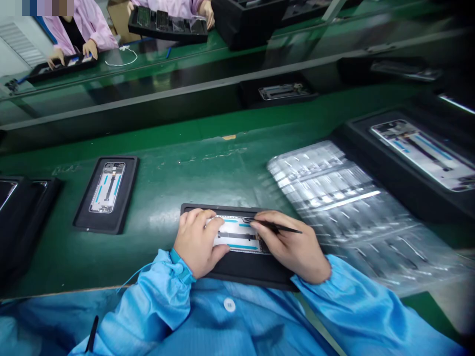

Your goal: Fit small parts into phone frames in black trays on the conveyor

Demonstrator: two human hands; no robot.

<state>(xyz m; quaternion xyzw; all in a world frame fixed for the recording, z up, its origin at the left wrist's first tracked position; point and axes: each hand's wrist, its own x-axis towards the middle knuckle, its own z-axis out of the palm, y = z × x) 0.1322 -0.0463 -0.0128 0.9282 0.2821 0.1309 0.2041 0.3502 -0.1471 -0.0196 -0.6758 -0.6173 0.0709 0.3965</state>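
Close in front of me, a phone housing [237,242] with blue strips and a dark ribbon cable lies crosswise in a black foam tray [245,271]. My left hand [198,241] grips its left end, thumb at the near edge and forefinger at the far edge. A blue wrist strap circles that wrist. My right hand [293,244] pinches dark tweezers [278,227], their tips at the housing's far edge. The right fingers cover the housing's right end. Whether the tips hold anything is too small to tell.
To the right is a clear plastic tray [334,198] of small thin parts, blurred. Beyond it, a phone housing [426,155] sits on stacked black trays. Another foam tray [128,198] with a housing lies left. Across the bench, two people in pink sleeves [100,27] handle black trays.
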